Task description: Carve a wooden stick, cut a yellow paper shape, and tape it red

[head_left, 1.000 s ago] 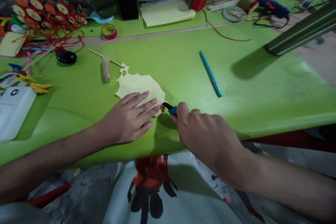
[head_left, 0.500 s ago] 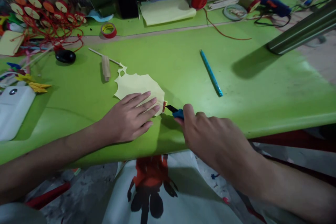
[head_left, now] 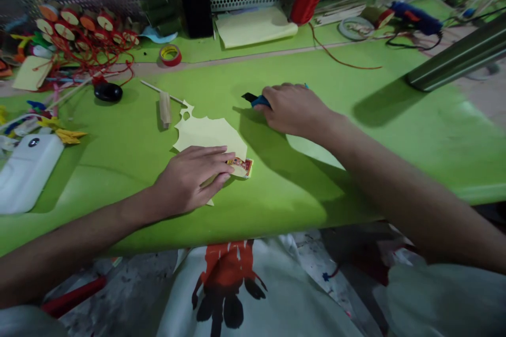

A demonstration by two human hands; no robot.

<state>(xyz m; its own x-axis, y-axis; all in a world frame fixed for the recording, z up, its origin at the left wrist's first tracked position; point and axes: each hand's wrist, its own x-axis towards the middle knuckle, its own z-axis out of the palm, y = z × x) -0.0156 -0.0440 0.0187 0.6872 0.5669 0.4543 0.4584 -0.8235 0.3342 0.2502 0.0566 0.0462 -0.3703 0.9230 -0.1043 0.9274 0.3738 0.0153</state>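
My left hand [head_left: 197,174] lies on a pale yellow paper cutout [head_left: 209,134] with a jagged left edge, fingers stretched out. Its fingertips touch a small box with a red and yellow label [head_left: 245,166], partly under the paper and fingers. A small paper point [head_left: 211,202] shows below the hand. My right hand [head_left: 290,108] is closed around a blue-handled utility knife [head_left: 260,101], held over the table to the right of and beyond the cutout. The dark blade points left, apart from the paper. Most of the blue pencil is hidden behind the right hand.
A wood block [head_left: 165,110] and thin stick [head_left: 158,89] lie beyond the cutout. At the back stand red tape [head_left: 171,56], a red ribbon spool [head_left: 310,0] and a glue gun [head_left: 417,17]. A metal cylinder [head_left: 454,55] is right, a white device [head_left: 29,174] left.
My right hand has lifted the knife away from the cutout's right edge, up and forward over the pencil. More of the labelled box shows, and my left fingers have shifted onto it.
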